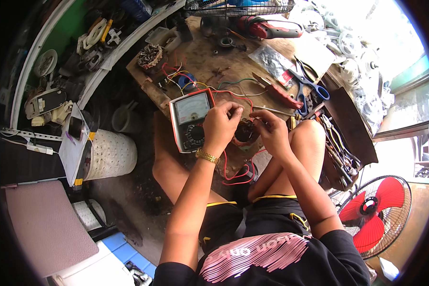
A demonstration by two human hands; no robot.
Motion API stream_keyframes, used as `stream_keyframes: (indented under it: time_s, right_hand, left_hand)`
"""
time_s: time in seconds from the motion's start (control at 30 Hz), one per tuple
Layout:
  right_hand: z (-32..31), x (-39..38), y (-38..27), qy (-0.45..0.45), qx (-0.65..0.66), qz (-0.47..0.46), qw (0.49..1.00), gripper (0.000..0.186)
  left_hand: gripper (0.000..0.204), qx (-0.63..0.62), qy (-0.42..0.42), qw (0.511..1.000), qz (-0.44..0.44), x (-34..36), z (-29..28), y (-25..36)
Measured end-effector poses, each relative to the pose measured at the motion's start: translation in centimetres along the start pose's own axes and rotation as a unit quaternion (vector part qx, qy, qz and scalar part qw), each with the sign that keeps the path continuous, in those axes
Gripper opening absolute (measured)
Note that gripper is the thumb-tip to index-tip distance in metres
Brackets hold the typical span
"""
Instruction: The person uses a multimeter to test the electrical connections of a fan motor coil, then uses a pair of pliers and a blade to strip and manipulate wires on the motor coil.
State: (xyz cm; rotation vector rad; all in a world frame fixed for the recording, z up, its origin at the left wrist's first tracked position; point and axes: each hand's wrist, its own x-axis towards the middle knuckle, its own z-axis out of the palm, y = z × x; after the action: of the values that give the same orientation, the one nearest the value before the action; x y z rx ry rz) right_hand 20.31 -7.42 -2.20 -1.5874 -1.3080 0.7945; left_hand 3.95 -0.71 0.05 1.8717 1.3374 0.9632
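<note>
My left hand (pixel 220 127), with a gold bracelet at its wrist, has thumb and fingers pinched together above the front edge of the wooden bench. My right hand (pixel 273 133) is closed in a similar pinch just to its right. What either one holds is too small to make out. Between and below them sits a round, dark motor part with copper-brown windings (pixel 246 133). An analog multimeter (pixel 191 106) in a red-edged case stands tilted just left of my left hand. Its red test lead (pixel 228 168) loops down below my hands.
On the wooden bench (pixel 209 64) lie blue-handled scissors (pixel 306 86), red-handled pliers (pixel 282 95), a blue tape roll (pixel 188 81), loose wires and a red power tool (pixel 269 28). A tool box (pixel 338 148) stands right, above a red-bladed fan (pixel 374 209). A white bucket (pixel 112 155) stands left.
</note>
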Motion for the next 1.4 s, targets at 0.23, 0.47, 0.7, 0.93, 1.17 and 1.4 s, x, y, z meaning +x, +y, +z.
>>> stream_keyframes:
  time_s: [0.23,0.47,0.7,0.93,1.17,1.4]
  right_hand:
    - [-0.3,-0.1,-1.1,-0.004,-0.036,0.009,0.999,0.019]
    - [-0.1,-0.1,-0.2,0.012,-0.008,-0.034,0.999,0.021]
    - [-0.6,0.6,-2.2,0.02,-0.135,-0.091,0.986,0.027]
    - [-0.2,1.6,-2.4,0.032,-0.179,-0.13,0.975,0.021]
    - [0.3,2.0,-1.9,0.02,-0.17,-0.109,0.979,0.02]
    - [0.3,2.0,-2.0,0.015,-0.148,-0.102,0.984,0.02]
  left_hand:
    - [0.019,0.0,-0.001,1.0,-0.004,-0.1,-0.2,-0.1]
    - [0.016,0.004,-0.035,0.999,-0.032,0.0,-0.3,0.3]
    - [0.019,-0.04,-0.028,0.998,0.026,0.1,-0.7,-0.7]
    - [0.02,-0.031,-0.033,0.999,0.01,0.0,-0.5,-0.5]
    - [0.02,-0.022,-0.035,0.999,-0.005,-0.1,-0.5,-0.6]
    - [0.019,-0.026,-0.03,0.999,0.01,0.0,-0.5,-0.5]
